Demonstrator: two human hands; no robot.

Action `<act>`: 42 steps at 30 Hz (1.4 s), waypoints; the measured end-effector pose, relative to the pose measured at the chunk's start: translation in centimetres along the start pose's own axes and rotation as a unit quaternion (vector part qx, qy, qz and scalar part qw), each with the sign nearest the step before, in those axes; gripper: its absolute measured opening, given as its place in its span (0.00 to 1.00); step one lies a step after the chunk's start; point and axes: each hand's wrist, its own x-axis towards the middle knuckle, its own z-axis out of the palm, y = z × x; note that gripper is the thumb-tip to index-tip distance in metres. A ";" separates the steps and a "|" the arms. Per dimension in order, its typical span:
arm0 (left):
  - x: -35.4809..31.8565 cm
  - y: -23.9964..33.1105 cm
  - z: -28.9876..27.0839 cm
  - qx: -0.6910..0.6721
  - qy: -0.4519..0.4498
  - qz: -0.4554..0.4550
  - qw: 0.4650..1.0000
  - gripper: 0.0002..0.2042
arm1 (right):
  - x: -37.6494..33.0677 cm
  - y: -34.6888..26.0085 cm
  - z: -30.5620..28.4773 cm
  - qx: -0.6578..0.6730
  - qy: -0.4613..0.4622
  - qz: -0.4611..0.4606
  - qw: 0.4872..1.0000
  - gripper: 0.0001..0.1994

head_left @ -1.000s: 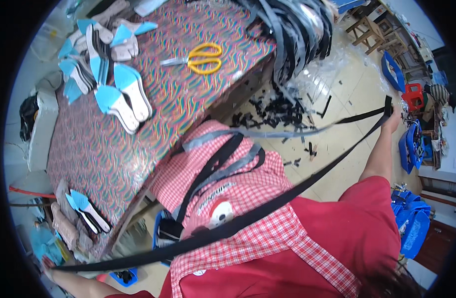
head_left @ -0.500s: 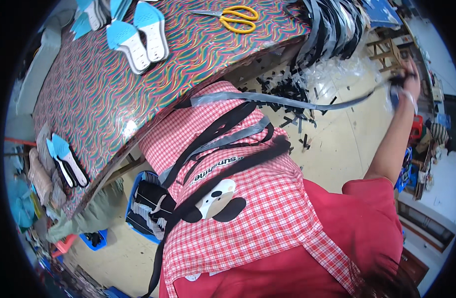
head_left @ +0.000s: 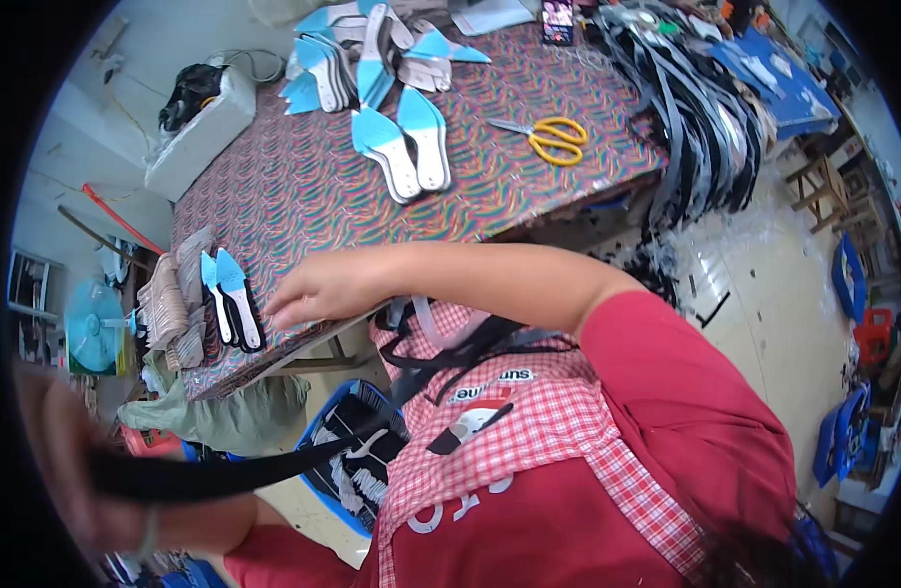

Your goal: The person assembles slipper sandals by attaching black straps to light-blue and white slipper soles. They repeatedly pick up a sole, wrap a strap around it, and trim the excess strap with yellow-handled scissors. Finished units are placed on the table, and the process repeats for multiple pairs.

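At the lower left, my left hand (head_left: 68, 470) is smeared by motion, with a black strip (head_left: 225, 472) in its grasp that stretches back toward my lap. My right arm crosses in front of me, and my right hand (head_left: 318, 286) is over the table's near edge, fingers extended and holding nothing. Just left of its fingertips lies a pair of blue-and-white insoles (head_left: 237, 294) with black undersides. More black and grey strips (head_left: 450, 343) lie loosely over my red checked apron (head_left: 558, 421).
Yellow-handled scissors (head_left: 558, 140) and stacked insoles (head_left: 426, 137) lie on the patterned table (head_left: 303, 196). Strips hang in a bundle (head_left: 700, 127) off its right end. A blue basket (head_left: 343, 510) of dark pieces stands below, near a wooden stool (head_left: 818, 191) farther right.
My right hand has swung from the far right across to the left table edge and no longer holds a strip. My left hand has come into view with the black strip. The view has shifted.
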 end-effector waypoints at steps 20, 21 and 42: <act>-8.6 2.9 33.5 -0.628 -0.398 -0.437 0.506 0.19 | -16.4 13.5 -5.3 0.656 0.073 0.156 0.735 0.25; -9.0 2.6 33.7 -0.625 -0.398 -0.440 0.508 0.19 | -14.8 12.6 -6.1 0.671 0.096 0.141 0.722 0.24; -8.9 2.0 40.6 -0.588 -0.234 -0.417 0.653 0.16 | -14.3 8.8 -7.8 0.205 0.361 0.121 0.902 0.23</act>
